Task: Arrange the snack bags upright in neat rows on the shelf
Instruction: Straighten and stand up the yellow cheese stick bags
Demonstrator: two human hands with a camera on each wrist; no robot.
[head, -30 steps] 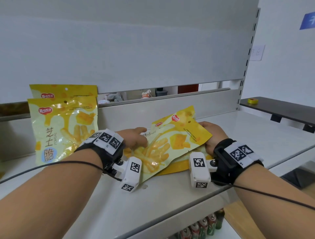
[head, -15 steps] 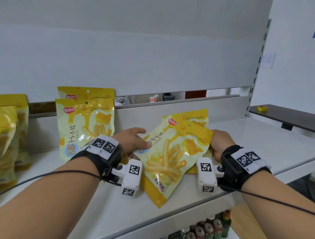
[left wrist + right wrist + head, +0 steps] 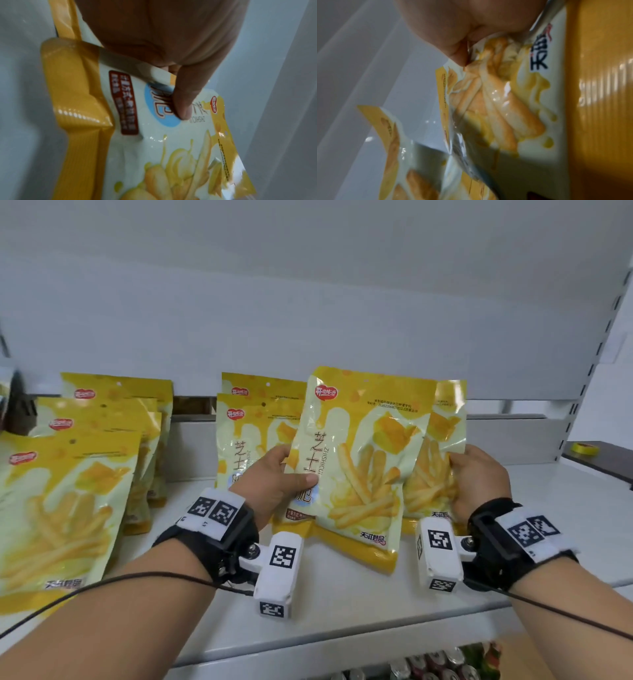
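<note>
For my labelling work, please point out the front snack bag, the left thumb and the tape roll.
front snack bag (image 3: 363, 460), head view, middle of its printed face
left thumb (image 3: 184, 108), left wrist view, its tip
tape roll (image 3: 586, 447), head view, its top

pale grey back panel (image 3: 308, 302) filling the upper view, evenly and softly lit. below it a narrow gap (image 3: 191, 405) opening onto a dim space behind. a low grey rail (image 3: 513, 440) along the back edge of the white shelf board (image 3: 342, 611). at the right edge a slotted upright (image 3: 596, 350), then a white wall (image 3: 616, 392). past the right corner a dark table (image 3: 603, 463) with a yellow tape roll (image 3: 586, 447). under the front edge, tops of drink cans (image 3: 435, 666).
</note>
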